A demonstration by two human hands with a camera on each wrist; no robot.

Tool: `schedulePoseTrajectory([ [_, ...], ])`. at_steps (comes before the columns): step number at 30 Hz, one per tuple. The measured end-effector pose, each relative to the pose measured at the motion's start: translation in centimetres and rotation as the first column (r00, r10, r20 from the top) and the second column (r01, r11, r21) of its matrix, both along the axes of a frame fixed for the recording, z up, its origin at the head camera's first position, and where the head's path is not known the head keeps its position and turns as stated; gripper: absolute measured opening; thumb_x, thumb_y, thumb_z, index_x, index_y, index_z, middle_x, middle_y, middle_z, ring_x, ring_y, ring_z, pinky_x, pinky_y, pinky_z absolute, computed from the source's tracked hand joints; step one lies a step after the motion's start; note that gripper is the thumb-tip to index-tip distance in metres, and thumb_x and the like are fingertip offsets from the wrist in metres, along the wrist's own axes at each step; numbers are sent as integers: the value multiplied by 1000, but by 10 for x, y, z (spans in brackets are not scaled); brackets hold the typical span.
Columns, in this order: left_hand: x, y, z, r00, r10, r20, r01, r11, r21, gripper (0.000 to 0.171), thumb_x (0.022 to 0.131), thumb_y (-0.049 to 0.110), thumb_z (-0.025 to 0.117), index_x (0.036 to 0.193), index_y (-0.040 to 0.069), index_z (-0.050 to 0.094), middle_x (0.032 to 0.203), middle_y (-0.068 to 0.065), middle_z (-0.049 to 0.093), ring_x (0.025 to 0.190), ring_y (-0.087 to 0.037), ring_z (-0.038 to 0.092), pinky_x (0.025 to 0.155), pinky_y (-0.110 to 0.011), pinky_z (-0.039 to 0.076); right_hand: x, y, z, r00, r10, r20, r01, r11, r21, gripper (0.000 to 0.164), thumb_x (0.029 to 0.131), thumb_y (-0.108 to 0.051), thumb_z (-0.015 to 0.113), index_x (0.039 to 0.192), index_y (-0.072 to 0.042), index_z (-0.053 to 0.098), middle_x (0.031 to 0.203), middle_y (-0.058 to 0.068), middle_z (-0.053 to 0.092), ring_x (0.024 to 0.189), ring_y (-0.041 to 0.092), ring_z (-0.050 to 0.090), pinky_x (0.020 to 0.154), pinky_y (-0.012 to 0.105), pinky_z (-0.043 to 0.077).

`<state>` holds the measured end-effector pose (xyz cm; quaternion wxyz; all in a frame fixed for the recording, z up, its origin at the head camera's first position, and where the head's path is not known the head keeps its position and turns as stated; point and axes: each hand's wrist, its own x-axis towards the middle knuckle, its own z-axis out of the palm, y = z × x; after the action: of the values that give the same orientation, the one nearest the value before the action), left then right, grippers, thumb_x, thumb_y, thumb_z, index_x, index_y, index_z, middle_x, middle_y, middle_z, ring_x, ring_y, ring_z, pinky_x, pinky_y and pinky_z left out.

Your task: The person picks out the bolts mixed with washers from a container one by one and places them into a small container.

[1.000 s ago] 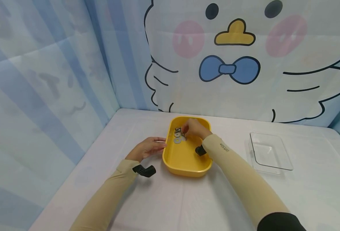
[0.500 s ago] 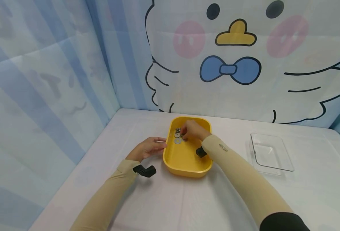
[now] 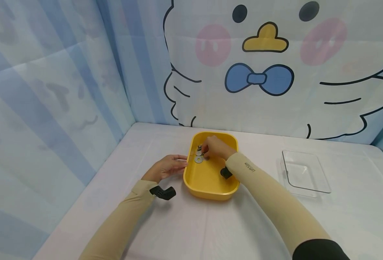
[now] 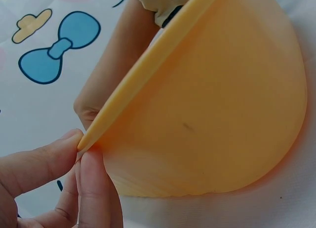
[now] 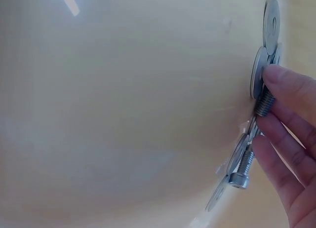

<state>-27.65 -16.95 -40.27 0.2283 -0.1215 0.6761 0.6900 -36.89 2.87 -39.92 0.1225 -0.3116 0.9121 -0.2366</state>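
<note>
A yellow tray [image 3: 207, 182] stands on the white-covered table. My left hand [image 3: 166, 168] pinches its left rim between thumb and fingers, as the left wrist view shows at close range. Inside the tray, my right hand [image 3: 216, 147] is at a small pile of metal hardware. Between its thumb and fingers a threaded bolt [image 5: 265, 104] shows, partly covered. Flat washers [image 5: 258, 72] lie against the thumb. Below the fingers rests a second bolt [image 5: 239, 180] with a socket head, among more washers. In the head view one washer [image 3: 196, 160] lies just left of the fingertips.
A clear plastic box [image 3: 305, 173] stands to the right on the white tablecloth [image 3: 178, 231]. Behind the table hangs a printed curtain [image 3: 262, 112], and another blue and white curtain [image 3: 64, 108] borders the left side. The right forearm crosses the tray's right rim.
My right hand has shifted slightly left and nearer within the tray, and the washers by its fingertips have moved a little. The left hand stays on the rim.
</note>
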Motion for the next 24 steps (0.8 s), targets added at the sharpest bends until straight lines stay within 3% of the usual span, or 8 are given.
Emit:
schedulePoseTrajectory([
  [8,1,0,2,1000,-2,1,2,1000,8,44,90,2,60,132,-1,49,97,-5,67,73,-7,65,66,-15,57,0,1,0,1000,21,-5,-21,1000,-21,5,81,-5,71,85,-5,73,90,8,71,76,15,59,76,26,57],
  [24,4,1,5,1000,0,-3,0,1000,11,43,90,2,60,131,-2,49,99,-7,67,75,-8,66,67,-16,57,-2,6,-4,997,-48,61,56,989,-139,16,85,-10,68,97,0,73,98,14,72,84,18,65,79,27,58],
])
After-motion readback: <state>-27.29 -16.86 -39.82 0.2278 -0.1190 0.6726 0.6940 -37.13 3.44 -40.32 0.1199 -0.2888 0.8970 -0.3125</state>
